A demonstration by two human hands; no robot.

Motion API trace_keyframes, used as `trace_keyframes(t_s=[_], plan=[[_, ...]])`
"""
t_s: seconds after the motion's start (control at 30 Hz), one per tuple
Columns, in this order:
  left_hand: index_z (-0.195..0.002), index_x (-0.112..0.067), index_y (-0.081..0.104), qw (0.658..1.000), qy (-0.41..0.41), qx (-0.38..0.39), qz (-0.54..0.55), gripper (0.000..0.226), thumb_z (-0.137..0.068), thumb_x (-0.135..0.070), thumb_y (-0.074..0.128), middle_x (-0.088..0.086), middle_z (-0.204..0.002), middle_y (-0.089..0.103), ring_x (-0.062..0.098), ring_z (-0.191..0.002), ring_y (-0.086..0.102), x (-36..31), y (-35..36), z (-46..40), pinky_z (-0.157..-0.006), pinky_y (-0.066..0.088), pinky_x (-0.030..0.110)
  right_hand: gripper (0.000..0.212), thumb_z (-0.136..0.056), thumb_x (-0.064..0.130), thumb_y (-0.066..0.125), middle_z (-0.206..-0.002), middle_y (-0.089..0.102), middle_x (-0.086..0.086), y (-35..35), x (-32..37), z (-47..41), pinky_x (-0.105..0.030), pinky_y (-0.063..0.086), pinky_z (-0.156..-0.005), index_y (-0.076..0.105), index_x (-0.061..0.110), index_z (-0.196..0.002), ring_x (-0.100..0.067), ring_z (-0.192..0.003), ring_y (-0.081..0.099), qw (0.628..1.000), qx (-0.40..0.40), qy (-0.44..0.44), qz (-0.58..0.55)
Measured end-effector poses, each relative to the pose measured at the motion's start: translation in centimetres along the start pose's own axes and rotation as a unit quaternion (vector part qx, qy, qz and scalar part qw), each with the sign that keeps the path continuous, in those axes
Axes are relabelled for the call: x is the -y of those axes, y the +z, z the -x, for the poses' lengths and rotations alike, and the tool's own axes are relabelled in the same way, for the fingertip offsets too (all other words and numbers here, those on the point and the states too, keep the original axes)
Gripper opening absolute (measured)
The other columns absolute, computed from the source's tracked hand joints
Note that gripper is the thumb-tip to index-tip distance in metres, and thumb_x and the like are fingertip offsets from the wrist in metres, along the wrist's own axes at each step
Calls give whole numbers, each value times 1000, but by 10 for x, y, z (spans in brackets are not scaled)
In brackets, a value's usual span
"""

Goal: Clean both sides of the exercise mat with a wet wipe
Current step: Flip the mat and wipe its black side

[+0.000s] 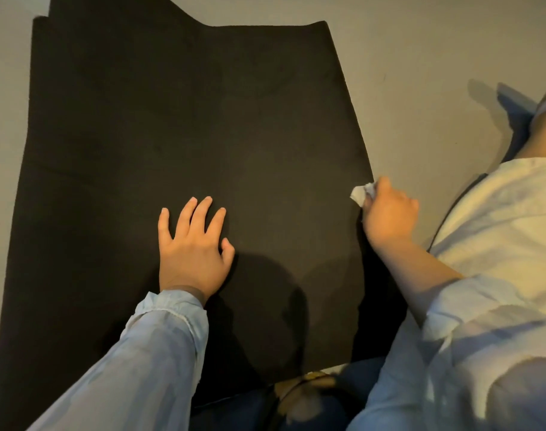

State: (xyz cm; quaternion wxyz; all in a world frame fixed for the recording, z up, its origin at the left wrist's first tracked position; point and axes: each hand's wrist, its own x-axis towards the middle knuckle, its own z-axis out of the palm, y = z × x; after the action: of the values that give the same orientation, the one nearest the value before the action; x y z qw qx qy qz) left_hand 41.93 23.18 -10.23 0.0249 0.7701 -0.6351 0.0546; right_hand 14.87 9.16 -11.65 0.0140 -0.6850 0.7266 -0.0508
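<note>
Head view: the black exercise mat point(203, 135) lies on a grey floor point(421, 73), with a second layer of it showing past its far and left edges. The left hand point(192, 247) rests flat on the mat, fingers straight and spread, holding nothing. The right hand point(388, 213) sits at the mat's right edge, fingers curled around a crumpled white wet wipe point(362, 193). Both forearms wear pale blue sleeves point(147, 353).
</note>
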Motion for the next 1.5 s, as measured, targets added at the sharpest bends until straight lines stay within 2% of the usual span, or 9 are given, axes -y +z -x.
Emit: trace_keyframes(t_s=[0.13,0.37,0.5,0.73,0.97,1.2,1.3,1.43,1.5], plan=[[-123,-16,61,1000,3,-17,0,49,-82,-31,38,10,-136,52,28,-131,42,1,1,1,-112,13,52,24,-95,22,45,-103,59,-25,-11,-12,-9,-41,34,-77,53,0,-99,-41,-98,53,973,-82,159,-145],[-124,-18,61,1000,-2,2,-5,53,-81,-34,35,9,-137,52,26,-131,42,1,3,-1,-112,11,51,9,-86,3,56,-104,54,-17,-20,80,-23,-17,25,-72,60,1,-94,-27,-96,49,953,-51,-48,-296],[-123,-20,61,1000,-11,13,-11,51,-79,-34,40,8,-137,51,25,-132,41,1,4,-1,-111,9,50,9,-85,7,59,-99,59,-13,-1,126,-20,-26,32,-75,65,7,-92,-28,-97,52,943,27,-201,-264],[-128,-22,58,999,-8,34,-29,50,-81,-36,49,6,-141,48,24,-135,37,-1,5,-4,-111,4,49,11,-80,1,68,-95,67,-6,20,137,14,-13,35,-83,74,6,-88,-21,-99,57,902,133,-209,-354],[-124,-19,60,1000,8,-8,-18,50,-81,-34,41,8,-137,51,26,-131,42,2,7,0,-111,12,52,7,-73,11,73,-84,71,-9,2,86,102,-5,38,-82,74,5,-77,-10,-83,58,781,276,-412,-379],[-123,-18,61,999,22,-43,-12,44,-83,-31,46,8,-136,52,26,-131,43,5,11,3,-112,15,52,13,-74,1,67,-88,71,-17,-21,44,176,-11,48,-82,73,-4,-84,-14,-85,65,660,509,-411,-369],[-121,-18,62,998,18,-57,-11,43,-82,-30,48,7,-134,53,26,-130,44,5,13,4,-112,14,51,22,-77,21,70,-89,71,-8,-33,58,145,-16,51,-77,74,4,-89,-10,-83,65,705,465,-373,-383],[-124,-18,60,999,23,-37,-14,44,-84,-31,46,8,-137,51,26,-131,42,7,12,2,-112,12,52,16,-76,14,76,-93,69,-1,-42,98,62,-9,39,-80,75,12,-91,-12,-92,63,883,182,-230,-366],[-130,-20,56,999,26,-13,-31,46,-89,-34,42,8,-142,46,27,-134,38,7,12,1,-112,11,54,15,-81,9,70,-96,66,2,-41,109,26,-3,34,-79,74,12,-95,-10,-95,59,916,110,-170,-347]])
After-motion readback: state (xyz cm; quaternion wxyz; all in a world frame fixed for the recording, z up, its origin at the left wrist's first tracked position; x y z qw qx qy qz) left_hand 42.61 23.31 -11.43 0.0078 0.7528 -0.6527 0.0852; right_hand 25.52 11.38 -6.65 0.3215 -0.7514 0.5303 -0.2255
